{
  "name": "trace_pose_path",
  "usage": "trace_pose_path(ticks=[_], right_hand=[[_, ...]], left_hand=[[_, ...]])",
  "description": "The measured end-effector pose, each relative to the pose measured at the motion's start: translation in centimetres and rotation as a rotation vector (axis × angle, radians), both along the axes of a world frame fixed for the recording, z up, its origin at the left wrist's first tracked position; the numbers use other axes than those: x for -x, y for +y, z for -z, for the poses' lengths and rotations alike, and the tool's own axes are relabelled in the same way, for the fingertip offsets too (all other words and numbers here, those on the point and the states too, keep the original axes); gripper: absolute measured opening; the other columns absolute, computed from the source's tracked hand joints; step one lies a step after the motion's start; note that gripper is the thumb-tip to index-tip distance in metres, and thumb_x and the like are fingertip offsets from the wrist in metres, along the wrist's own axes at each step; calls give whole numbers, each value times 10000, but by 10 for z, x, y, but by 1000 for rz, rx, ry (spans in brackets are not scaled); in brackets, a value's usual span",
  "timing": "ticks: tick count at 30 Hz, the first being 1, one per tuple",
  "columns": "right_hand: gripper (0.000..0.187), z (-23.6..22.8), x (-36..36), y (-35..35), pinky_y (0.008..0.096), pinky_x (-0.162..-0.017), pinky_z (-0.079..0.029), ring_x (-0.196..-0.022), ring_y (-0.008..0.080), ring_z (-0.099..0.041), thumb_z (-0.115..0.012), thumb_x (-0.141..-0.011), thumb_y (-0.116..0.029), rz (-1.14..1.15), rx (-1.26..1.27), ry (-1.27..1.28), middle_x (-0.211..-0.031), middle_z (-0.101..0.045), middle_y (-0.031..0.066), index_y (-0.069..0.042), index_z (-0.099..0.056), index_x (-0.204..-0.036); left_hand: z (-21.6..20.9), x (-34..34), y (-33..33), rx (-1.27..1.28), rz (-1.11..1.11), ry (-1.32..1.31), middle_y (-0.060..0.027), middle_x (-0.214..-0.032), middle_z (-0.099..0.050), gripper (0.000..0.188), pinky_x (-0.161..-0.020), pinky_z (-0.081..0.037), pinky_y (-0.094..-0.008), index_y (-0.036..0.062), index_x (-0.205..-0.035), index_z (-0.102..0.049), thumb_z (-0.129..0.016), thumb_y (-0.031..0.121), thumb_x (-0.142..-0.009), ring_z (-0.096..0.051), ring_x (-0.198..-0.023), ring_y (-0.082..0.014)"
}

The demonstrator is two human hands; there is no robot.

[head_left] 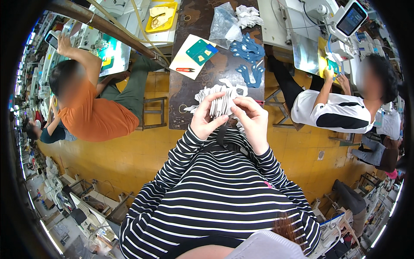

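Observation:
Close in front of me, at the near end of the dark table (183,97), I hold a bundle of white fabric pieces (221,106), layered edge to edge like a fanned stack. My left hand (207,117) is closed round its left side, thumb below and fingers above. At the right edge my right hand (253,118) has its thumb and fingers pinched on the same bundle. Beyond the hands, a few loose white cut pieces (238,89) lie on the table, partly hidden by the bundle. Blue cut fabric pieces (248,49) with pale spots lie farther back on the right.
A cream sheet (181,64) carries a green template (199,49) and a red-handled tool (185,69). Behind lie a clear plastic bag (224,26) and a yellow tray (174,19). Seated co-workers in orange (99,114) and white (340,112) flank the table at sewing machines.

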State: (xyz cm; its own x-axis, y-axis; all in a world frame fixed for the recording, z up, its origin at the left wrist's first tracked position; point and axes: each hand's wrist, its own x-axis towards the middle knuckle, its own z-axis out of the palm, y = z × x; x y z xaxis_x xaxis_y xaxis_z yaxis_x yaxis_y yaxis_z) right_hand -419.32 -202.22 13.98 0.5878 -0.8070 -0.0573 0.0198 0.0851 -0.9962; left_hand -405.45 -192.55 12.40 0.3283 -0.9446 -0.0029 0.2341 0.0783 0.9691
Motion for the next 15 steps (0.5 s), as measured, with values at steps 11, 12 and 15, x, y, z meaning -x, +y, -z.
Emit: trace_pose_path(ticks=[11,12,15], right_hand=[[164,-7,3,2,235,-803,-497,-933,113,-604,-634,-861,32,-61,103,13,-1010,-591,63,48,-632,-1024],[163,-4,2,1,235,-810,-496,-934,115,-605,-631,-864,30,-58,173,22,-1019,-589,66,48,-630,-1026],[171,0,2,1,251,-830,-503,-943,137,-615,-642,-853,16,-37,246,29,-1038,-598,79,36,-637,-1022]], left_hand=[[-5,2,3,10,45,109,-140,-1278,-503,659,-1018,-388,-318,9,-1420,-327,-636,-1,-838,-507,-1186,-182],[-6,2,3,10,43,126,-137,-1275,-503,662,-1016,-388,-317,9,-1421,-326,-639,1,-838,-509,-1182,-181],[-6,1,4,19,48,48,-129,-1251,-516,668,-1004,-392,-313,10,-1426,-319,-642,5,-842,-519,-1160,-176]])
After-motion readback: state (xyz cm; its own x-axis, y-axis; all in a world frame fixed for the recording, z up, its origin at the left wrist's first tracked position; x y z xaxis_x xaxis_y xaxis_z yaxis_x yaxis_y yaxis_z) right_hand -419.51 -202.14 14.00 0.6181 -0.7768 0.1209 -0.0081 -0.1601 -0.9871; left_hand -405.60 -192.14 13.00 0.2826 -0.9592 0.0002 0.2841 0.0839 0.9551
